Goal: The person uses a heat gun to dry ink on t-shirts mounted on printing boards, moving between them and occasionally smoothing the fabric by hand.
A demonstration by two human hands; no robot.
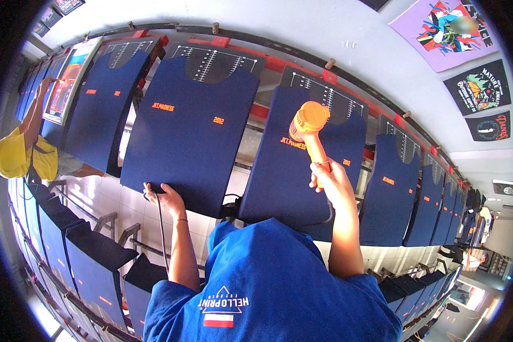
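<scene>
My right hand point(335, 181) is wrapped round the handle of an orange heat gun point(313, 118). Its round head hangs over a navy shirt point(279, 176) stretched on a flat board, close to small orange lettering on the chest. A black cord point(161, 228) runs through the fingers of my left hand point(170, 200), which is at the lower edge of the neighbouring navy shirt point(191, 134). That shirt also bears small orange lettering. Whether the heat gun is running cannot be seen.
More navy shirts point(390, 194) on boards line a red and black rack point(256, 108), curving away both ways. Another row of boards point(91, 268) stands behind me. At the far left a person in yellow point(20, 154) handles a printing screen point(74, 80). Posters point(479, 85) hang on the wall.
</scene>
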